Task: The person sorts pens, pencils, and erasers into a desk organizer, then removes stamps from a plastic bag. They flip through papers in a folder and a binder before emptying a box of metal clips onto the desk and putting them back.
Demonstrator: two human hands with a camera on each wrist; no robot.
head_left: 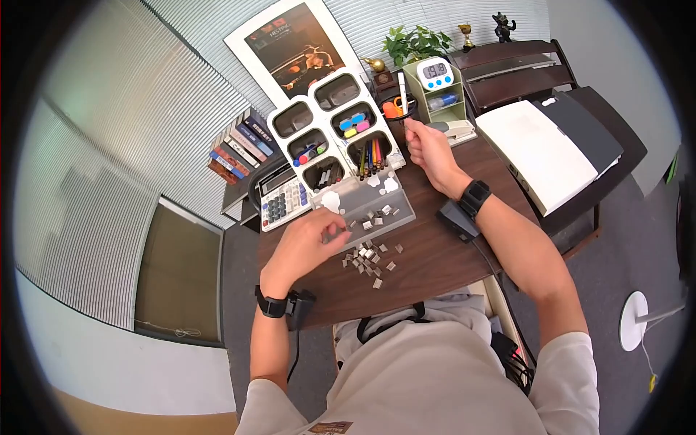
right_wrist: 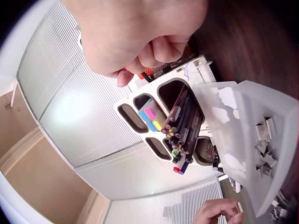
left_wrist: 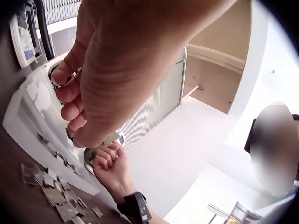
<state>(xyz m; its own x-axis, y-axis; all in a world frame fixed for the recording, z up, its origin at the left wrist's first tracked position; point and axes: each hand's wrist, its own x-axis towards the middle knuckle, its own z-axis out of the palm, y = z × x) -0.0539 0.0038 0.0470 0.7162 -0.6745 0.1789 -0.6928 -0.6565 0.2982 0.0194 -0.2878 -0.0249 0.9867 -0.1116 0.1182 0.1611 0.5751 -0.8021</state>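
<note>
My left hand point(head_left: 308, 243), fingers loosely curled, hovers at the near left edge of a translucent plastic tray point(head_left: 402, 206). Several small silver metal pieces point(head_left: 377, 220), shaped like paper clamps, lie in this tray. More of these flat metal pieces point(head_left: 366, 257) are heaped on the table in front, beside the left hand. My right hand point(head_left: 433, 156) is raised at the black mesh pen cup point(head_left: 412, 109), its fingers curled in and nothing showing in them. In the cup stand orange-handled scissors point(head_left: 392, 109) and a white marker point(head_left: 402, 87).
Behind the tray stands a white organizer point(head_left: 324, 116) with pens, pencils and sticky flags. A calculator point(head_left: 284, 204) lies left of it, books point(head_left: 243, 145) beyond. At the right are a green desk shelf point(head_left: 453, 109) with a timer point(head_left: 435, 72), and a chair holding white folders point(head_left: 525, 145).
</note>
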